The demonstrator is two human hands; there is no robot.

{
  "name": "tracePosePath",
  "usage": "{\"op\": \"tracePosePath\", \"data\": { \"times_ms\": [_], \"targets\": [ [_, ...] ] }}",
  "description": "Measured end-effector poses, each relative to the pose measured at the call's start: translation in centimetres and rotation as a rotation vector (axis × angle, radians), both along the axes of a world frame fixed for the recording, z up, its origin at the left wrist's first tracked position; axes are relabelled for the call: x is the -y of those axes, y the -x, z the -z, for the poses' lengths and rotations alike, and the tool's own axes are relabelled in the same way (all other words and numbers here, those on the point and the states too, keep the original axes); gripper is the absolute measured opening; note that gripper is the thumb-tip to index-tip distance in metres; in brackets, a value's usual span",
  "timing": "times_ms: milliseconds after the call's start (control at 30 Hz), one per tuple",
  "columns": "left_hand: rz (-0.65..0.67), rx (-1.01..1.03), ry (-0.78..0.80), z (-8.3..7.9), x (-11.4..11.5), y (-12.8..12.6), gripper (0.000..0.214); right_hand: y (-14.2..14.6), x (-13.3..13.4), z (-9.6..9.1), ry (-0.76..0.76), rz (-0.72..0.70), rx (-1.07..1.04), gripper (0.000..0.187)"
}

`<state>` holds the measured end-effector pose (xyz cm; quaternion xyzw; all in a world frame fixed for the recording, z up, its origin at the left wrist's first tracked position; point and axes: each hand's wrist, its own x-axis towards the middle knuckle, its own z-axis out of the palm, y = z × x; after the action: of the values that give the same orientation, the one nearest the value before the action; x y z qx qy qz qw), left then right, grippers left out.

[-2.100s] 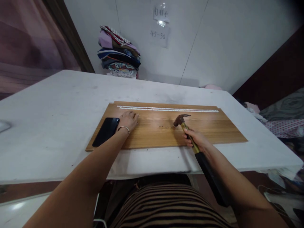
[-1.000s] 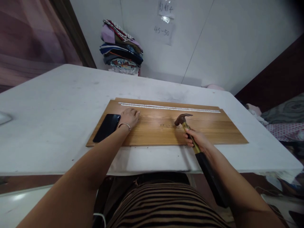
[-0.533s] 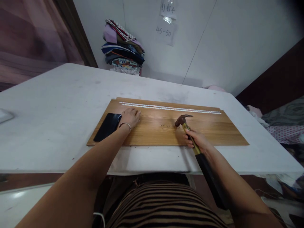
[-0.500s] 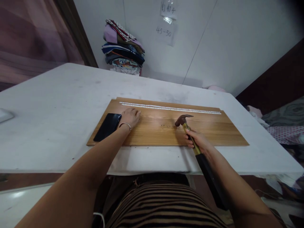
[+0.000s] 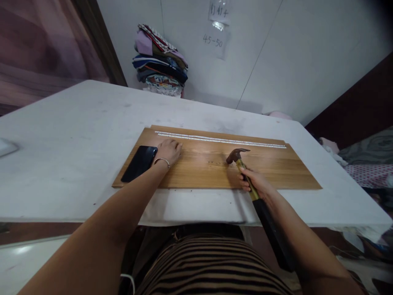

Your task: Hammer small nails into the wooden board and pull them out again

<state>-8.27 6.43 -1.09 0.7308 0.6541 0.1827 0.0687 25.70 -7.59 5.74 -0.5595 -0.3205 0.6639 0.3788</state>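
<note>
Right hand (image 5: pixel 257 179) wrapped round claw hammer (image 5: pixel 266 219), head over the wooden board (image 5: pixel 196 176), near small dark specks (image 5: pixel 218 163). Board lies on worktop (image 5: pixel 76 135). Phone (image 5: pixel 139 164) at its left end; left hand (image 5: pixel 169 150) alongside, palm-down on board, grasp unclear. Beyond: white strips (image 5: pixel 221 141), folded cloths (image 5: pixel 159 67).
</note>
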Motion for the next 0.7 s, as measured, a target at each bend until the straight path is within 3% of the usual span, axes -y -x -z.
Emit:
{"op": "tracePosePath", "data": {
  "times_ms": [700],
  "targets": [
    [0.007, 0.004, 0.017, -0.28, 0.12, -0.02, 0.048, 0.14, 0.1, -0.04, 0.006, 0.037, -0.004, 0.047]
  ]
}}
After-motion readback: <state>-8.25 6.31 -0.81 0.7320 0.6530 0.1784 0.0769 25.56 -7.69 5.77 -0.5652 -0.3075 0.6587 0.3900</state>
